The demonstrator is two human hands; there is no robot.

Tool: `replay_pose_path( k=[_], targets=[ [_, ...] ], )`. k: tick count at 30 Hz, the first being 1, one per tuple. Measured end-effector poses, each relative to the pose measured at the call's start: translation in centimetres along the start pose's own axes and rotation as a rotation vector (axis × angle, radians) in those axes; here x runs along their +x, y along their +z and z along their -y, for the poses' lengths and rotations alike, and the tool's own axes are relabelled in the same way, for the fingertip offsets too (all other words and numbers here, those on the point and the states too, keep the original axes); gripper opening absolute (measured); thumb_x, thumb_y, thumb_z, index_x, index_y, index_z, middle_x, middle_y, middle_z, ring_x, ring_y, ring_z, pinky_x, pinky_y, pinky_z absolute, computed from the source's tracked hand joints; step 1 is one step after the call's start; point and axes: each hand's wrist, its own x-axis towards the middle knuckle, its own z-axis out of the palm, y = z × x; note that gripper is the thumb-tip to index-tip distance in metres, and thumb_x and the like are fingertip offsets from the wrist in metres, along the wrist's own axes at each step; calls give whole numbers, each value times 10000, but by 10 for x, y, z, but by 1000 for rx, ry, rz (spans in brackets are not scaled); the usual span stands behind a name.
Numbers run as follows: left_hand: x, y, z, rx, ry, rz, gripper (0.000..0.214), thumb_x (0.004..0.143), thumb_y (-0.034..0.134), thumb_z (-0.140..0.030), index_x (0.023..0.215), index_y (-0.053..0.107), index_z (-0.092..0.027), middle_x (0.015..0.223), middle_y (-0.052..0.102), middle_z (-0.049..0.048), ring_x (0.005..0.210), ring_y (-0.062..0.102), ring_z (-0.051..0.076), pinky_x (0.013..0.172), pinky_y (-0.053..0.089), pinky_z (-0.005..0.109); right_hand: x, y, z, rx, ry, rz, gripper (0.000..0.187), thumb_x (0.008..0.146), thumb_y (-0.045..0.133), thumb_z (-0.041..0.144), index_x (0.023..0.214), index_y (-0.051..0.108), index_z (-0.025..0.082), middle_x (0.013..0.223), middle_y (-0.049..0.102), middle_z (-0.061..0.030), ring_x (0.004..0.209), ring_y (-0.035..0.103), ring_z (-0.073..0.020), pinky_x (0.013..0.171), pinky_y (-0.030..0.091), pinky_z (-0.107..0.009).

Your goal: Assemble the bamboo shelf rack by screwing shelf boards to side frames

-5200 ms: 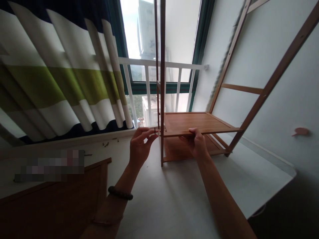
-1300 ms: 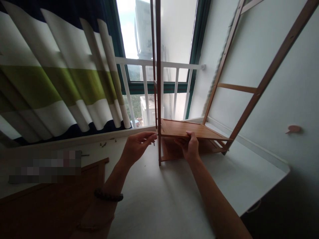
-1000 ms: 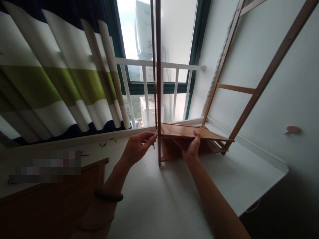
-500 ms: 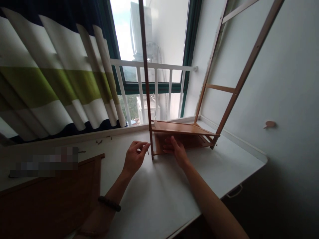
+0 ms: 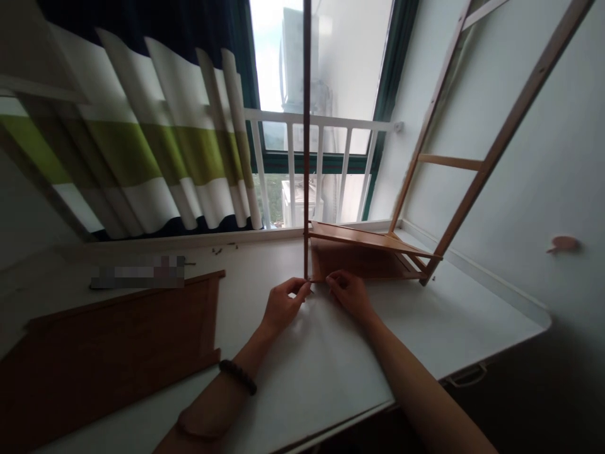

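While its upper shelf panel [image 5: 373, 238] slopes down to the right, the wooden rack [image 5: 307, 157] stands directly beyond both grips. Left grip [image 5: 283, 307]: thumb and finger pinched on a thin piece [image 5: 312, 291], too small to identify, at the upright's foot. Right grip [image 5: 352, 296]: fingers curled at the lower shelf panel's [image 5: 362, 260] front edge; hold cannot be determined. Left of the left grip, a loose wooden panel [image 5: 137, 328] lies on the desk [image 5: 340, 359]; small screws [image 5: 217, 251] lie farther back.

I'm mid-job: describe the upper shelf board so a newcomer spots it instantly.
Find the bright window, then the tall wooden frame standing near it on the white tabletop. Low in that frame, the upper shelf board slants down to the right in view, unlike the nearly level lower board just beneath it.
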Motion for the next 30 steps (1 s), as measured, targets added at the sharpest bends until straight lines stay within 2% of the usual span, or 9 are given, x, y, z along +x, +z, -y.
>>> replay_pose_path(
  k=[5,12,17,22,25,30],
  targets=[
    [2,-1,6,49,26,-17,215,758,568,-356,728,674,-171,650,654,17,623,572,141,595,479,248,-1,3,-2,-74,-56,51,115,707,652,286,734,688,181,466,580,42,342,456,-83,366,331,-183],
    [4,-1,12,-30,10,-21,260,733,622,-395,831,734,-182,818,735,58,737,648,181,684,494,276,-7,12,4,-143,-166,218,280,693,680,246,968,668,198,782,682,-8,502,529,-89,485,413,-198],
    [6,0,13,-117,-2,13,280,706,654,-403,838,744,-173,855,740,73,784,665,198,681,502,271,-2,14,-3,-144,-208,140,194,695,686,283,870,688,199,823,672,-27,542,528,-97,489,416,-200],
    [10,1,13,-166,-10,39,285,706,652,-387,852,742,-159,857,738,66,822,656,204,751,494,284,3,13,-7,-256,-337,219,144,747,648,286,850,686,193,866,656,-57,622,576,-123,571,468,-239],
    [11,1,13,-158,-24,46,286,695,659,-392,837,743,-158,838,736,57,804,647,201,752,485,285,3,12,-7,-286,-318,242,146,781,619,307,826,679,182,864,659,-60,541,562,-102,531,463,-237],
    [11,-1,12,-113,-59,42,306,688,660,-424,802,734,-149,771,725,44,738,633,185,711,475,276,2,13,-5,-279,-219,202,209,758,641,377,813,678,179,747,672,-33,470,543,-98,459,438,-219]
  ],
)
